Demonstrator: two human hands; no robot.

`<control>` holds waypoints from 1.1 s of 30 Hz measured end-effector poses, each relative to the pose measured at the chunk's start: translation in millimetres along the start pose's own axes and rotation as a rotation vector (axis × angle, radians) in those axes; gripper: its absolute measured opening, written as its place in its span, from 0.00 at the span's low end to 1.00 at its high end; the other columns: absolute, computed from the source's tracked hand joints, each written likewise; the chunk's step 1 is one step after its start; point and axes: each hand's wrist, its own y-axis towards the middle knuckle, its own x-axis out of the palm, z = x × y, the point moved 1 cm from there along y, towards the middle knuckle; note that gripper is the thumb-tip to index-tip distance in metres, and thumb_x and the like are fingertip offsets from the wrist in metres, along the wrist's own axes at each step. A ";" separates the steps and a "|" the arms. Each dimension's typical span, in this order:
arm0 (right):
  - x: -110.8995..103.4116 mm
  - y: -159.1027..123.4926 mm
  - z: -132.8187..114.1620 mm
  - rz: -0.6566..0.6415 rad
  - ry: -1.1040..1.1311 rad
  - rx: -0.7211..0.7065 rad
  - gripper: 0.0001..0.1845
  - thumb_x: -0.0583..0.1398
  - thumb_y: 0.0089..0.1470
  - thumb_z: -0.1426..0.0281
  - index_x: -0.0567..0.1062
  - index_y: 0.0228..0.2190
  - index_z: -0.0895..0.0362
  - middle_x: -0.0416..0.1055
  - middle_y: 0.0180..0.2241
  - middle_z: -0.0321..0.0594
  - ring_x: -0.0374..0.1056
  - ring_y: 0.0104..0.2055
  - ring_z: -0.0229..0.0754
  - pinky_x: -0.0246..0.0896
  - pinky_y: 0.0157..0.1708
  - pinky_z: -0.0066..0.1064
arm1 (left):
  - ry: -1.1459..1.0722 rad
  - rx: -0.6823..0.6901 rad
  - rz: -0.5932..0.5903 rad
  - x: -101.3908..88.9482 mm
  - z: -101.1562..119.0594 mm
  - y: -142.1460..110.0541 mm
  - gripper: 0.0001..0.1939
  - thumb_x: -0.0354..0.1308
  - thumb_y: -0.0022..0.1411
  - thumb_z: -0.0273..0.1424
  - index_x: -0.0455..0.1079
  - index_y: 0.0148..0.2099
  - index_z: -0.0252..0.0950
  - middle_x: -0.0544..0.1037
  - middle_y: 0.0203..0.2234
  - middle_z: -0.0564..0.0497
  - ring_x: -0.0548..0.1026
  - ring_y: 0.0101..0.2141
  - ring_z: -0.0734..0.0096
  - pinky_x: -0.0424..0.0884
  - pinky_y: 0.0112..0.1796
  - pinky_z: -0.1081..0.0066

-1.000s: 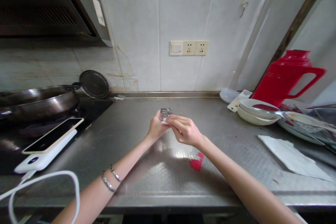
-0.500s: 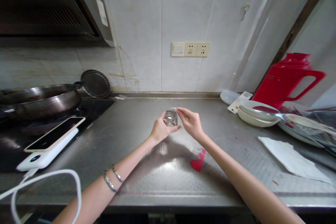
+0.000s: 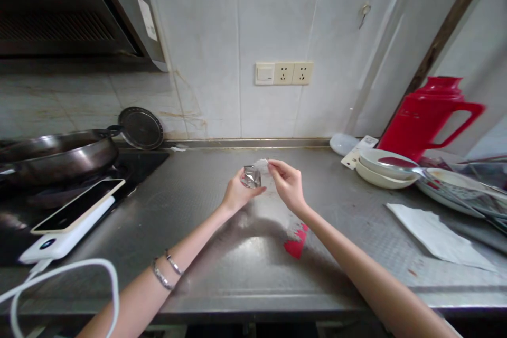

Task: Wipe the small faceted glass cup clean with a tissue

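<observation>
Just above the counter's middle, my left hand (image 3: 236,190) is closed around a small square clear-grey container (image 3: 252,176) that looks like glass or plastic and catches the light. A thin white piece of tissue or film (image 3: 260,164) stretches from the container's upper right edge to my right hand (image 3: 285,178). My right thumb and forefinger pinch its outer end. Whether the white piece is attached to the container or tucked inside it, I cannot tell. Below my hands, a torn red patch (image 3: 295,243) lies on the metal counter (image 3: 206,274).
A steel pan (image 3: 59,156) and a phone (image 3: 79,206) on a white power bank (image 3: 67,237) with a cable are at left. On the right are stacked bowls (image 3: 386,169), a red thermos jug (image 3: 425,119) and a white napkin (image 3: 438,237).
My left hand has moved slightly left with the container. My hands are further apart, and more of the white piece shows between them. The whole view has shifted a little.
</observation>
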 end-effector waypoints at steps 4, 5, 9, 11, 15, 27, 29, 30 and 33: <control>2.1 8.2 13.5 0.016 0.167 0.212 0.14 0.60 0.51 0.59 0.77 0.32 0.57 0.78 0.34 0.42 0.73 0.37 0.43 0.68 0.37 0.34 | 0.002 0.055 -0.056 2.6 4.6 -5.7 0.35 0.72 0.41 0.39 0.67 0.50 0.34 0.79 0.37 0.47 0.76 0.36 0.66 0.72 0.38 0.71; 3.3 8.9 14.8 -0.028 0.220 0.282 0.15 0.61 0.49 0.58 0.77 0.32 0.57 0.78 0.37 0.43 0.73 0.38 0.44 0.69 0.38 0.34 | 0.000 0.066 -0.067 3.0 6.6 -7.0 0.37 0.72 0.41 0.39 0.66 0.52 0.34 0.78 0.37 0.47 0.76 0.36 0.66 0.72 0.38 0.71; 6.0 6.1 10.0 -0.219 0.405 0.506 0.18 0.62 0.49 0.57 0.76 0.37 0.57 0.75 0.44 0.44 0.72 0.45 0.45 0.70 0.38 0.33 | -0.031 0.114 -0.060 2.2 11.9 -8.5 0.40 0.72 0.42 0.36 0.62 0.57 0.36 0.77 0.44 0.46 0.76 0.41 0.65 0.72 0.43 0.69; 6.0 3.8 5.1 -0.313 0.442 0.521 0.19 0.62 0.50 0.59 0.74 0.42 0.56 0.75 0.46 0.44 0.71 0.46 0.45 0.70 0.38 0.32 | -0.047 0.111 -0.041 1.3 10.6 -7.2 0.40 0.71 0.43 0.35 0.61 0.57 0.37 0.77 0.46 0.45 0.77 0.42 0.64 0.72 0.44 0.68; 4.6 2.4 0.1 -0.423 0.441 0.474 0.29 0.67 0.43 0.67 0.70 0.49 0.54 0.72 0.50 0.43 0.71 0.48 0.45 0.69 0.43 0.33 | -0.054 0.066 -0.012 1.6 1.1 -3.8 0.43 0.72 0.43 0.34 0.58 0.60 0.37 0.77 0.44 0.44 0.77 0.43 0.62 0.72 0.46 0.64; 0.6 6.2 5.6 -0.379 0.420 0.585 0.24 0.66 0.46 0.63 0.74 0.46 0.57 0.75 0.44 0.44 0.74 0.40 0.45 0.73 0.32 0.32 | 0.023 0.150 -0.151 -7.2 3.3 -2.8 0.70 0.75 0.35 0.36 0.30 0.69 0.39 0.56 0.63 0.31 0.59 0.61 0.46 0.57 0.58 0.47; 1.0 5.6 7.5 -0.396 0.428 0.624 0.22 0.65 0.48 0.61 0.75 0.45 0.58 0.76 0.42 0.45 0.74 0.38 0.45 0.73 0.31 0.32 | 0.098 0.187 -0.145 -8.8 3.7 -3.1 0.69 0.76 0.33 0.37 0.35 0.69 0.39 0.51 0.64 0.32 0.55 0.63 0.44 0.54 0.59 0.47; 1.5 5.2 8.2 -0.408 0.437 0.639 0.22 0.64 0.49 0.60 0.75 0.45 0.58 0.76 0.41 0.45 0.74 0.38 0.45 0.73 0.31 0.32 | 0.120 0.201 -0.153 -8.9 3.0 -3.2 0.68 0.76 0.33 0.37 0.36 0.69 0.39 0.52 0.64 0.32 0.56 0.62 0.44 0.54 0.59 0.47; 4.0 3.5 9.2 -0.432 0.465 0.687 0.23 0.63 0.50 0.58 0.75 0.44 0.58 0.76 0.41 0.47 0.74 0.35 0.45 0.73 0.29 0.32 | 0.139 0.205 -0.176 -7.5 0.2 -3.7 0.64 0.74 0.36 0.38 0.38 0.68 0.39 0.61 0.60 0.34 0.62 0.59 0.48 0.58 0.58 0.48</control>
